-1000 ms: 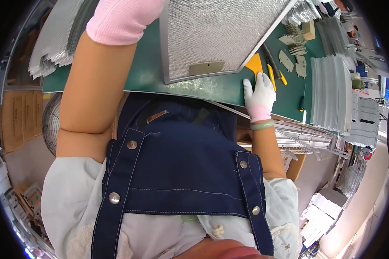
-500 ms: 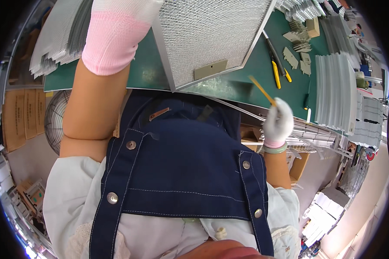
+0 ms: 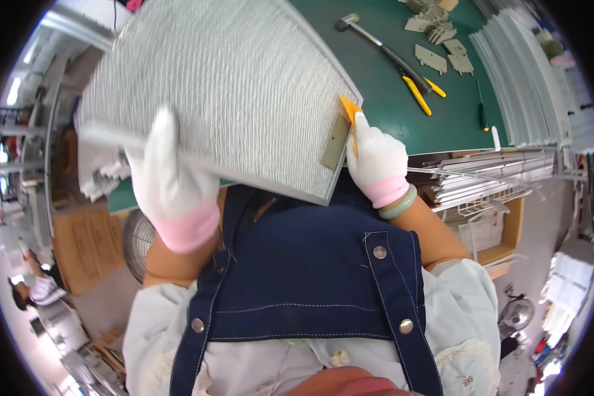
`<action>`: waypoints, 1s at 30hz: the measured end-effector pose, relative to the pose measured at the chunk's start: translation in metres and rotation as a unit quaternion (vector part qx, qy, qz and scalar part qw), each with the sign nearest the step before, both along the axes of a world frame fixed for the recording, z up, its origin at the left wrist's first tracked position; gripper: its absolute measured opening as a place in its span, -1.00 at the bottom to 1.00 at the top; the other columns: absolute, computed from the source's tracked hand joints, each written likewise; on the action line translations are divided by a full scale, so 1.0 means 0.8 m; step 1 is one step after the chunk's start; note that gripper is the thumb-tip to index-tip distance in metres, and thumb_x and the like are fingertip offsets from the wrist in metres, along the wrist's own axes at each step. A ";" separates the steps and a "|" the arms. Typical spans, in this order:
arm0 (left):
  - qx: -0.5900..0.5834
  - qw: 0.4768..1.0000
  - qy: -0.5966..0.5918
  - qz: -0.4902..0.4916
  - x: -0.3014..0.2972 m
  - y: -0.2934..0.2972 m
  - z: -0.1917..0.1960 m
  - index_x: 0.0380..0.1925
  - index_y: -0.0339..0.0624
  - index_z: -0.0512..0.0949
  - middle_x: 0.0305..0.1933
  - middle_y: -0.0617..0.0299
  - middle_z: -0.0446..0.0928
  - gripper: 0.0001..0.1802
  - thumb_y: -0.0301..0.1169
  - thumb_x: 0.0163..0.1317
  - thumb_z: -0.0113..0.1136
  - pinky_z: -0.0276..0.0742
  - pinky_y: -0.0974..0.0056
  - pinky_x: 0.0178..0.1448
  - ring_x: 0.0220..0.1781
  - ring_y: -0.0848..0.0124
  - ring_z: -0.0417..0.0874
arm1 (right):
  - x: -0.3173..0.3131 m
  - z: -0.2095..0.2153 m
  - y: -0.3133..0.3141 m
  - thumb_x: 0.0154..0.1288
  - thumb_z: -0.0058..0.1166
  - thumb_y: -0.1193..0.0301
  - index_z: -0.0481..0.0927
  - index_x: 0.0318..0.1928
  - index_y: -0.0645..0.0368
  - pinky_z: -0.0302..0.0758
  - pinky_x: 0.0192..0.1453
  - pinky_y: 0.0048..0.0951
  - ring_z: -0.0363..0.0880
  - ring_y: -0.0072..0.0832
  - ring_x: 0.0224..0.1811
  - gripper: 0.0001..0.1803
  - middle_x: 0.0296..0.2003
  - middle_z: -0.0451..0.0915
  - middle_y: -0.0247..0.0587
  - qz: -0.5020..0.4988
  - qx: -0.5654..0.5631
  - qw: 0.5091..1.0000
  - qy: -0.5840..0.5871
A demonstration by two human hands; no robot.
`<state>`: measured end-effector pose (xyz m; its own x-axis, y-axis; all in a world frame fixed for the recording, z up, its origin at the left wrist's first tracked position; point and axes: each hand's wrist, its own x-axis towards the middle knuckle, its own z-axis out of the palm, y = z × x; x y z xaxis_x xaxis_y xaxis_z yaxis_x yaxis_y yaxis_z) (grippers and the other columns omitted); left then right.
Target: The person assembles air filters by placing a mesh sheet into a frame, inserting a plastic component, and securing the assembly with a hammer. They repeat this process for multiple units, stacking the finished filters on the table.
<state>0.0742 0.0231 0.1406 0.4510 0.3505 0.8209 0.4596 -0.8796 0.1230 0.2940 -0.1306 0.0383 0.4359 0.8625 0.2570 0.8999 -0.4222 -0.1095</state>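
Observation:
A metal-framed mesh filter panel lies slanted across the near left of the bench. My left hand, in a white glove with a pink cuff, grips the panel's near left edge, thumb on top and fingers hidden beneath. At the panel's right edge, my right hand, gloved alike, is closed on a thin, flat yellow piece. Its upper end lies against the frame, close to the corner of the mesh. Beside it, a greenish-grey plate with a small hole sits along the frame's right side.
On the green bench lie a hammer, yellow-handled pliers, several grey metal plates and a thin screwdriver. Stacked panels stand at the right. A rack of metal strips is below the bench edge.
The panel has turned and shifted left and nearer. My left hand has drawn back to its near edge. My right hand has brought the yellow piece up to the frame's right side.

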 end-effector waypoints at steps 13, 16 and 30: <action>0.027 0.998 0.012 0.058 -0.058 -0.022 -0.050 0.08 -0.41 0.55 -0.08 -0.13 0.62 -0.54 -0.60 0.13 0.35 0.60 0.19 0.05 -0.10 0.13 0.71 | -0.011 -0.011 0.015 0.13 0.06 0.36 0.45 0.24 0.29 0.47 -0.52 -0.30 0.54 -0.40 -0.53 -0.38 -0.49 0.48 -0.26 0.043 0.071 0.996 -0.028; -0.196 0.959 -0.200 -0.051 -0.056 -0.025 -0.067 0.11 -0.36 0.49 0.10 -0.05 0.54 -0.52 -0.58 0.17 0.36 0.51 0.11 0.28 0.09 0.12 0.63 | -0.015 -0.011 0.020 0.13 0.06 0.37 0.43 0.26 0.31 0.48 -0.51 -0.29 0.55 -0.39 -0.52 -0.37 -0.49 0.48 -0.26 0.044 0.050 0.997 -0.024; -0.161 0.982 -0.099 -0.001 -0.069 -0.023 -0.058 0.03 -0.39 0.52 0.13 -0.07 0.52 -0.58 -0.61 0.15 0.34 0.51 0.04 0.33 0.13 0.11 0.61 | -0.018 -0.012 0.025 0.16 0.04 0.37 0.41 0.26 0.32 0.50 -0.51 -0.28 0.58 -0.37 -0.53 -0.38 -0.46 0.50 -0.22 0.034 0.017 0.999 -0.009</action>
<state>0.0192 0.0047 0.0942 0.2943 0.6060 0.7390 0.3975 -0.7808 0.4820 0.2792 -0.1102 0.0284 0.3713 0.8807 0.2940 0.9284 -0.3562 -0.1053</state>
